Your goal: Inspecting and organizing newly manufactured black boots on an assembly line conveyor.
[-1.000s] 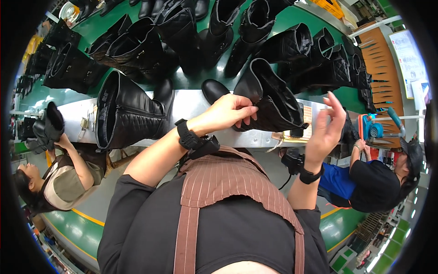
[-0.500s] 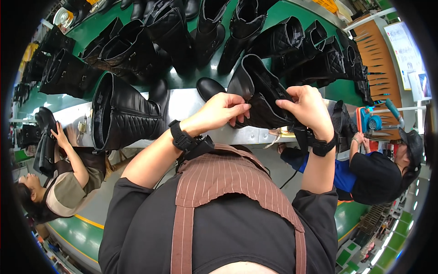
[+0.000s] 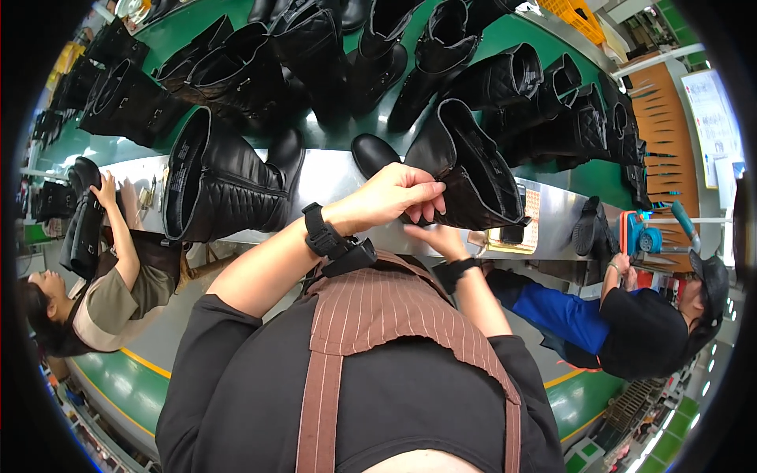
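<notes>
The right hand point(image 3: 443, 239) has moved off the rim of the black boot point(image 3: 467, 188) to just below the left hand point(image 3: 398, 195), whose fingers pinch the shaft's edge; I cannot tell whether the right fingers grip. The boot is over the metal surface point(image 3: 330, 183). Its shaft looks soft, probably best steadied at the rim.

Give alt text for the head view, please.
A person's left hand pinches the edge of a black boot at a metal worktop, right hand just below. Another boot lies to the left; more boots crowd the green surface behind.
</notes>
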The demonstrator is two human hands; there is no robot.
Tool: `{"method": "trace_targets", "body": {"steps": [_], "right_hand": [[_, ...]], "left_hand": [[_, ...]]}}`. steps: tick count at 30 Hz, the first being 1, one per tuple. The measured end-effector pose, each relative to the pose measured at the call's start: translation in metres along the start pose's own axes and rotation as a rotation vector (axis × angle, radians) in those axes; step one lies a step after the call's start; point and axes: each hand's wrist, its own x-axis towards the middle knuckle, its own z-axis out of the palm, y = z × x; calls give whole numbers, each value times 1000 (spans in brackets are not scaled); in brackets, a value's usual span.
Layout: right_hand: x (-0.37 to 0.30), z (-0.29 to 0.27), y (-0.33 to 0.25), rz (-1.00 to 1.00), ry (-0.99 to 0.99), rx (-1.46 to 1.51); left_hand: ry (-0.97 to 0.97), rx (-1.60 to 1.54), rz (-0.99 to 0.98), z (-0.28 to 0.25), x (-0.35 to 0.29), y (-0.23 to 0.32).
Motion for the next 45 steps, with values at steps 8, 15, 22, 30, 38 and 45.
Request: {"method": "trace_targets", "body": {"steps": [8,15,22,30,38,45], "right_hand": [[-9,29,40,150,-95,5],[7,-4,44,763,-750,427],[22,-7,-1,936,-678,454],[13,13,-16,580,-152,384],[-7,-6,-85,525,-137,959],[12,-14,-126,359,-130,1165]], "left_hand": [[-67,-121,98,-6,-38,19],[-116,649,-612,-90,-146,-96],[853,449,-242,-141,-198,-219],[1043,-94,66,-110,-168,-206],[828,-639,249,-35,-192,-122],[732,-554,485,-21,-178,-66]]}}
